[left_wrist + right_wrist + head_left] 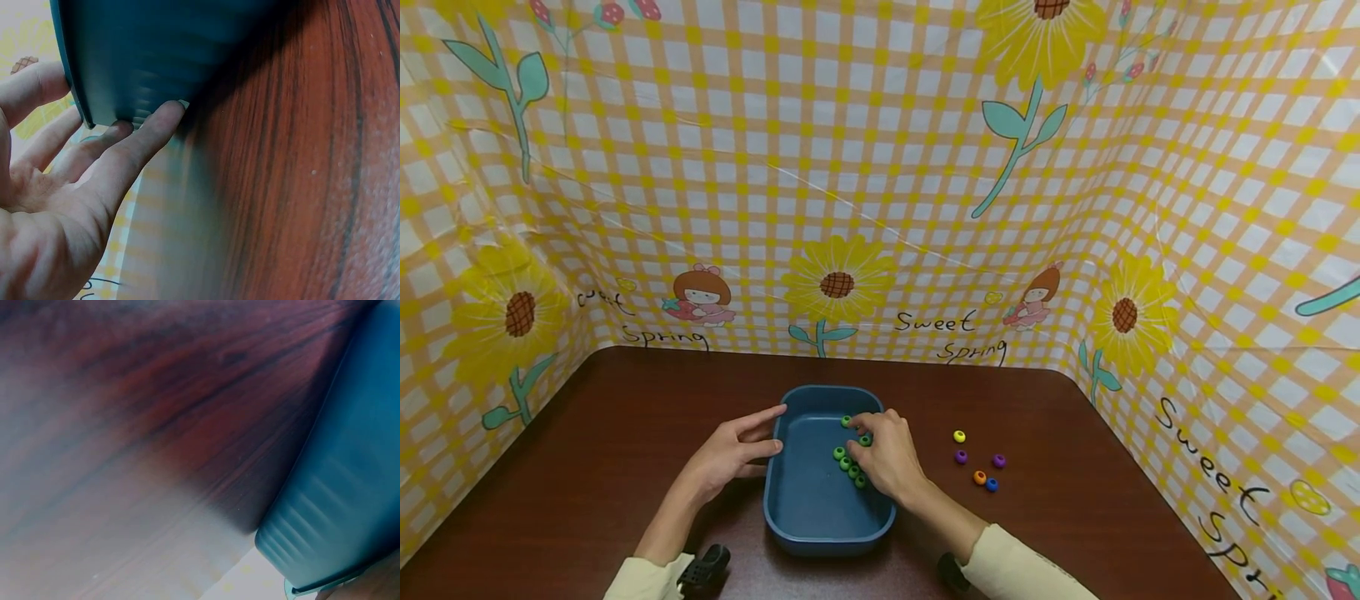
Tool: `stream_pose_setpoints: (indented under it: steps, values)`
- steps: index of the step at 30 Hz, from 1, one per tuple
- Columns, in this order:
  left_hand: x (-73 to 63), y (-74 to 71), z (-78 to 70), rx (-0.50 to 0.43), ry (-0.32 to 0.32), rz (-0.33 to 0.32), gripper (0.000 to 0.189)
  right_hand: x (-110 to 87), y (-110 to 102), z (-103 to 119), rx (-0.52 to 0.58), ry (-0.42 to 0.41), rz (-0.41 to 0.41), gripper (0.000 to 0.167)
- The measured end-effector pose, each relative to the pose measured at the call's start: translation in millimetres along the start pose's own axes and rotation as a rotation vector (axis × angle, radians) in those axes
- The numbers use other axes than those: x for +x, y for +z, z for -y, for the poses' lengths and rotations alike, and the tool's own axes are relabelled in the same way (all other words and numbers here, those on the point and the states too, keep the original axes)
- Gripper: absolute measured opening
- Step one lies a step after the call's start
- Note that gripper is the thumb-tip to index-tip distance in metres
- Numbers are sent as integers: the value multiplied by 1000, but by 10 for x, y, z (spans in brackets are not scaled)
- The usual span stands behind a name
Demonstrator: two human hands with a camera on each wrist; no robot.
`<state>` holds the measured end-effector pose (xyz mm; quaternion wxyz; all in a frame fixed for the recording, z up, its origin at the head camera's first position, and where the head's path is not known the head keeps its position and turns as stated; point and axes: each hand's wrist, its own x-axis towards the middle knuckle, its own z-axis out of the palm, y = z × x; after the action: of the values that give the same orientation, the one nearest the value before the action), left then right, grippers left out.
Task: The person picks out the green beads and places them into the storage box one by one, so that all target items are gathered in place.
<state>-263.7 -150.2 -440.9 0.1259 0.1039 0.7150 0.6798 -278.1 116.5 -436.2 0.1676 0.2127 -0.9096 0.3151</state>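
Note:
A deep blue rectangular tray with rounded corners sits on the table. My left hand is at its left side, fingertips at the rim and thumb lower down; the left wrist view shows the spread fingers against the outer wall. My right hand reaches over the right rim, thumb and fingertips down among green beads. One green bead lies by the index fingertip, another between thumb and fingers; I cannot tell whether it is pinched. Several more green beads form a slanting row inside.
Right of the tray, loose beads lie on the dark wood table: yellow, purple, another purple, orange and blue. A checked, sunflower-printed cloth rises behind the table and along both sides.

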Motion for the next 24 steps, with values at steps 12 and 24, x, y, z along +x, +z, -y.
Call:
stream_pose_setpoints:
  steps: [12,24]
  values:
    - [11,-23,-14,12,-5,11,63,27,-56,22,31,22,10,19]
    - [60,-25,-110,69,-36,22,63,19,-362,-89,14,58,-64,18]
